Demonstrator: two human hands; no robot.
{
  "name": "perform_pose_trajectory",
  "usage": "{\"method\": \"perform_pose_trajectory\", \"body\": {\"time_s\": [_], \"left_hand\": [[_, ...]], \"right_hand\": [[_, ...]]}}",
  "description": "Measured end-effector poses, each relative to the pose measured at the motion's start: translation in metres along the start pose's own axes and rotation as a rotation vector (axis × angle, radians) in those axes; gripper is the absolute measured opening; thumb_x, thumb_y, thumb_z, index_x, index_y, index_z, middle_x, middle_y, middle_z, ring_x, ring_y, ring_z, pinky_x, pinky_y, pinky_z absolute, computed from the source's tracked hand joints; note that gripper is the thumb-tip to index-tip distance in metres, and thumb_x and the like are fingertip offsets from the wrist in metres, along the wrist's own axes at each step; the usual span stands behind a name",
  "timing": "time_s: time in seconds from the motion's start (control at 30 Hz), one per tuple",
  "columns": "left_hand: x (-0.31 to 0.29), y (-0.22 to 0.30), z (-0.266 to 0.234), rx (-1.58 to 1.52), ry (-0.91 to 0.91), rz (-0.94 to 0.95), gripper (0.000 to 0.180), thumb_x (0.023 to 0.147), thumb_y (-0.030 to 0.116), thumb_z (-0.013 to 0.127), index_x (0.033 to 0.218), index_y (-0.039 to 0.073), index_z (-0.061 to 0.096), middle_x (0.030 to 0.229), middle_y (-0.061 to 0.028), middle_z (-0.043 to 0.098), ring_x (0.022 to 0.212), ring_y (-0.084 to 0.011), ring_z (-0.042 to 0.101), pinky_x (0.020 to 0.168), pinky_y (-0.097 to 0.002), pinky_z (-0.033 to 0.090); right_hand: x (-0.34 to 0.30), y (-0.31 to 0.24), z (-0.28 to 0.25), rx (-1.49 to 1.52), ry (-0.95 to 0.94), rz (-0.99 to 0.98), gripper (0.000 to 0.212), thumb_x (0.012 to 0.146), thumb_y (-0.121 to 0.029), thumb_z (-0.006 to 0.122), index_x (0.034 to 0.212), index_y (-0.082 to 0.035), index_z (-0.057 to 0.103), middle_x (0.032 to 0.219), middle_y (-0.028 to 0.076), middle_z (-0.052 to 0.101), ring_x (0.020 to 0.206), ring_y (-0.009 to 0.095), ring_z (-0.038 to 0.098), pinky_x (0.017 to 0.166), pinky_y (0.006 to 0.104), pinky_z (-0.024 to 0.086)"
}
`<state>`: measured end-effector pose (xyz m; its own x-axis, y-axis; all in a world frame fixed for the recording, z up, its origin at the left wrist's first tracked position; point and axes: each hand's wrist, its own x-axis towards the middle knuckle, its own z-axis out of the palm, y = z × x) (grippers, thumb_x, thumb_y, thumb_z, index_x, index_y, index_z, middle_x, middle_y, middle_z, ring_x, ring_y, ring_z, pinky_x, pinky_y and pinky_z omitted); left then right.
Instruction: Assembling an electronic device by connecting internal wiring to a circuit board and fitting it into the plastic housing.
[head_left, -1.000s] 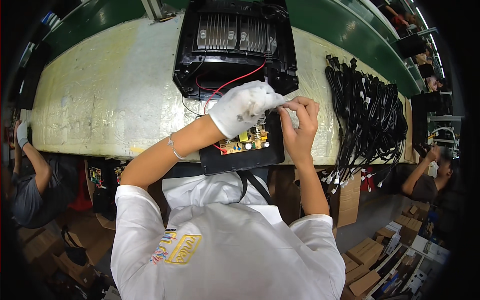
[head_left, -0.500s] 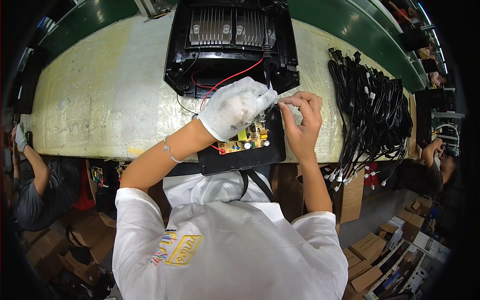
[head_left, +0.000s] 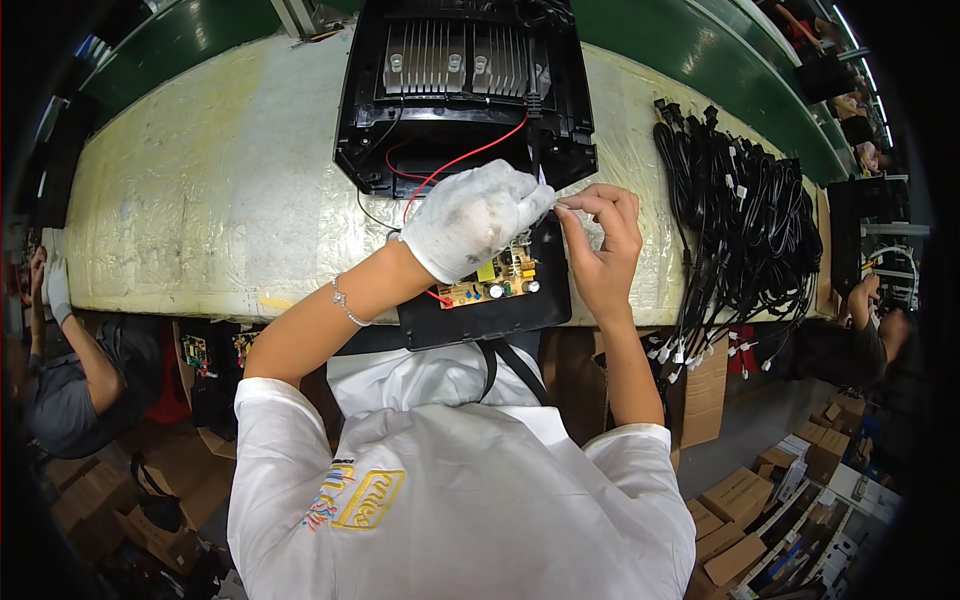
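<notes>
My left hand [head_left: 474,222], in a white glove with grey smudges, is closed above a tan circuit board [head_left: 515,283]. Its fingertips meet those of my bare right hand [head_left: 606,240], whose thumb and forefinger pinch a small pale piece too tiny to name. The board lies on a black panel [head_left: 470,330] at the table's near edge. Beyond it stands an open black housing [head_left: 360,150] with a finned metal heatsink [head_left: 425,60]. A red wire [head_left: 468,152] runs from the housing to behind my gloved hand. A black cable hangs down inside the housing toward my fingers.
A heap of black power cords [head_left: 745,210] with white connectors covers the table's right side, some hanging over its edge. Plastic film covers the table [head_left: 200,190]. Co-workers' arms [head_left: 90,350] show at far left and far right. Cardboard boxes [head_left: 735,495] stand on the floor.
Both hands stay almost in place, fingertips together. The view has shifted very slightly. At far left, the co-worker's gloved hand has moved a little.
</notes>
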<state>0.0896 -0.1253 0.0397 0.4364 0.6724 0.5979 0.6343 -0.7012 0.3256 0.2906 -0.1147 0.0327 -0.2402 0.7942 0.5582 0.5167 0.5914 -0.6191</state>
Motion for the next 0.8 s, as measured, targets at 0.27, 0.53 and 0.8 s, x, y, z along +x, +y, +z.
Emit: {"method": "perform_pose_trajectory", "body": {"time_s": [0.27, 0.53, 0.8], "left_hand": [[-0.001, -0.001, 0.004, -0.001, 0.091, 0.016, 0.042, 0.074, 0.0, 0.066, 0.114, 0.011, 0.063, 0.1, -0.0041, 0.066, 0.083, -0.0237, 0.063, 0.07, -0.0342, 0.054], [-0.003, -0.003, 0.007, -0.043, 0.151, 0.002, 0.04, 0.073, -0.001, 0.068, 0.112, 0.012, 0.065, 0.097, -0.005, 0.067, 0.083, -0.024, 0.064, 0.07, -0.0338, 0.054], [-0.001, -0.003, 0.007, -0.057, 0.148, 0.003, 0.041, 0.073, -0.001, 0.067, 0.112, 0.012, 0.065, 0.097, -0.0042, 0.067, 0.083, -0.0232, 0.064, 0.07, -0.033, 0.054]], "right_hand": [[0.004, -0.003, -0.001, -0.025, -0.03, -0.058, 0.013, 0.079, 0.002, 0.071, 0.09, -0.002, 0.067, 0.092, 0.009, 0.062, 0.087, 0.022, 0.057, 0.073, 0.0307, 0.045], [0.004, 0.0, 0.0, 0.013, -0.021, -0.044, 0.012, 0.079, 0.001, 0.071, 0.089, -0.002, 0.067, 0.09, 0.009, 0.062, 0.085, 0.021, 0.057, 0.07, 0.0298, 0.043], [0.002, 0.004, 0.0, 0.06, -0.019, -0.011, 0.012, 0.079, 0.002, 0.071, 0.089, -0.002, 0.066, 0.09, 0.008, 0.062, 0.085, 0.019, 0.056, 0.07, 0.0292, 0.042]]}}
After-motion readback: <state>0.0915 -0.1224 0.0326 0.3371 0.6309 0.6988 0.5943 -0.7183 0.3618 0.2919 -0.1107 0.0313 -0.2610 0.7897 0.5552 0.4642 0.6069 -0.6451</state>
